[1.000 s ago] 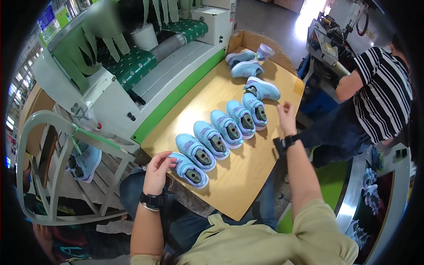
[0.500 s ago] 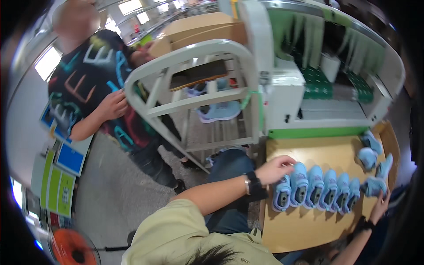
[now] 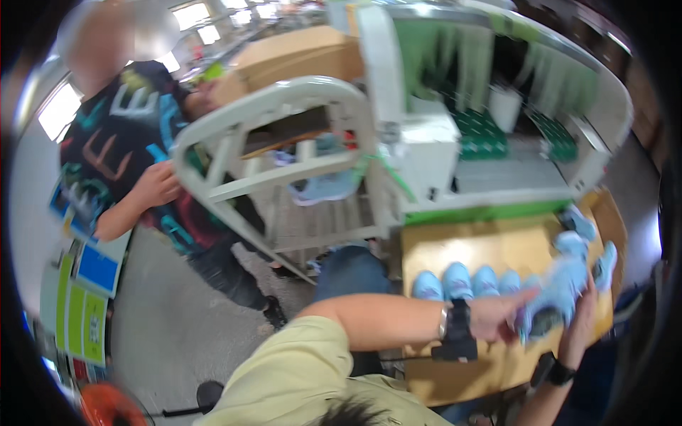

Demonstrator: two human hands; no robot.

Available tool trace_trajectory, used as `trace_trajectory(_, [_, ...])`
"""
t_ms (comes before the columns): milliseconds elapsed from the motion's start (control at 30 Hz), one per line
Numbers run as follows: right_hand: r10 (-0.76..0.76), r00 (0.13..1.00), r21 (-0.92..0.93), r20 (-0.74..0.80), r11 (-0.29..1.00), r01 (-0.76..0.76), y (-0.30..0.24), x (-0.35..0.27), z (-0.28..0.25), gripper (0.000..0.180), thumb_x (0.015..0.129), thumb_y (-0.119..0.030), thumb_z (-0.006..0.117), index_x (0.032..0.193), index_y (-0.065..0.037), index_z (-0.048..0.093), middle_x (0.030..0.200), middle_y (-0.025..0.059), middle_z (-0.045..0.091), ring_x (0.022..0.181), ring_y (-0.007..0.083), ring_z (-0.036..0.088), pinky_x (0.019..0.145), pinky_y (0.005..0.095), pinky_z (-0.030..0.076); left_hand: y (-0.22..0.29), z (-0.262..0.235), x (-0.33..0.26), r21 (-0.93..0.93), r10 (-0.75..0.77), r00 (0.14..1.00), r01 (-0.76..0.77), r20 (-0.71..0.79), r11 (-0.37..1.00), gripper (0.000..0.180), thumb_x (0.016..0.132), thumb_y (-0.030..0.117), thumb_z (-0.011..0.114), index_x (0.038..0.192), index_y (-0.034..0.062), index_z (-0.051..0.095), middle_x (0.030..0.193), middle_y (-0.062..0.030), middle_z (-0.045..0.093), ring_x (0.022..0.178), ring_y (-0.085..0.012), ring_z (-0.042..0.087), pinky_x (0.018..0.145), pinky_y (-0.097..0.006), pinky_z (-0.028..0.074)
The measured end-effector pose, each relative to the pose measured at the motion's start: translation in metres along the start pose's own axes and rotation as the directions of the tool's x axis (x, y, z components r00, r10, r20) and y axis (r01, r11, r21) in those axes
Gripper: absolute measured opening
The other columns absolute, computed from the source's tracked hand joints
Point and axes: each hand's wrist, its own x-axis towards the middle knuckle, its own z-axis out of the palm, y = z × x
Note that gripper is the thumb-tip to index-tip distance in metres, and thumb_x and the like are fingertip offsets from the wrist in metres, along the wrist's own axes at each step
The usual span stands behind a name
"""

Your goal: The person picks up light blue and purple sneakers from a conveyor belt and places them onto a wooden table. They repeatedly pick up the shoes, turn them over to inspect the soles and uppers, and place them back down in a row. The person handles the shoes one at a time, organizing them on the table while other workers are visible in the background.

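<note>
Both hands hold a light-blue shoe (image 3: 560, 290) above the right part of a wooden counter (image 3: 462, 241); the left hand (image 3: 496, 316) curls at the shoe's left side, the right hand (image 3: 584, 316) lies along its right; motion blur obscures the toe and the exact finger contact; the left forearm (image 3: 383, 323) covers the near ends of a row of blue shoes (image 3: 458, 280); an orange fan (image 3: 110, 406) is cut off at lower left.
</note>
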Motion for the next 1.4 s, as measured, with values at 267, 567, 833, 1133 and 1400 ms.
trace_trajectory(267, [0.064, 0.992, -0.409, -0.105, 0.907, -0.102, 0.121, -0.042, -0.004, 0.067, 0.084, -0.002, 0.061, 0.145, -0.004, 0.034, 0.141, 0.0212, 0.042, 0.131, 0.0368, 0.041, 0.111, 0.0415, 0.031, 0.165, -0.05, 0.055, -0.137, 0.62, 0.776, -0.63, -0.114, 0.764, 0.077, 0.096, 0.068, 0.023, 0.132, 0.0044, 0.047, 0.117, -0.0119, 0.062, 0.074, -0.0148, 0.059, 0.066, -0.029, 0.051])
trace_trajectory(567, [-0.08, 0.944, -0.284, -0.321, 0.959, -0.016, 0.046, 0.037, -0.023, 0.063, 0.082, -0.014, 0.07, 0.136, -0.005, 0.037, 0.117, 0.0161, 0.057, 0.103, 0.0243, 0.061, 0.089, 0.0355, 0.049, 0.188, -0.095, 0.024, -0.259, 0.669, 0.727, -0.684, -0.157, 0.682, 0.043, 0.103, 0.03, 0.043, 0.134, -0.0005, 0.046, 0.136, -0.0196, 0.051, 0.128, -0.0346, 0.049, 0.103, -0.044, 0.045])
trace_trajectory(833, [-0.677, 0.722, -0.453, -0.142, 0.693, 0.561, -0.034, 0.302, 0.078, 0.051, 0.08, -0.014, 0.067, 0.127, -0.009, 0.049, 0.113, 0.0188, 0.063, 0.108, 0.0385, 0.06, 0.091, 0.0446, 0.048, 0.175, -0.09, 0.013, -0.256, 0.583, 0.813, -0.567, -0.016, 0.783, 0.051, 0.103, 0.025, 0.043, 0.143, -0.0057, 0.033, 0.151, -0.0209, 0.035, 0.142, -0.0307, 0.033, 0.114, -0.046, 0.031])
trace_trajectory(1133, [-0.009, 1.0, -0.575, 0.02, 0.818, 0.019, 0.061, 0.302, 0.043, 0.061, 0.086, -0.03, 0.065, 0.14, -0.008, 0.047, 0.133, 0.0218, 0.056, 0.122, 0.0328, 0.055, 0.102, 0.039, 0.044, 0.133, -0.127, -0.01, -0.219, 0.441, 0.891, -0.453, -0.103, 0.864, 0.056, 0.102, 0.026, 0.044, 0.149, 0.0016, 0.026, 0.154, -0.0202, 0.029, 0.136, -0.0322, 0.04, 0.111, -0.045, 0.034])
trace_trajectory(1400, [-0.07, 0.891, -0.885, -0.448, 0.172, -0.432, 0.283, 0.182, -0.228, 0.082, 0.074, -0.029, 0.075, 0.145, -0.009, 0.037, 0.123, 0.0275, 0.053, 0.111, 0.0414, 0.055, 0.096, 0.0459, 0.047, 0.107, -0.155, 0.031, -0.226, 0.394, 0.916, -0.369, 0.074, 0.901, 0.059, 0.099, 0.027, 0.051, 0.151, 0.0103, 0.028, 0.154, -0.011, 0.034, 0.129, -0.0285, 0.047, 0.106, -0.041, 0.039])
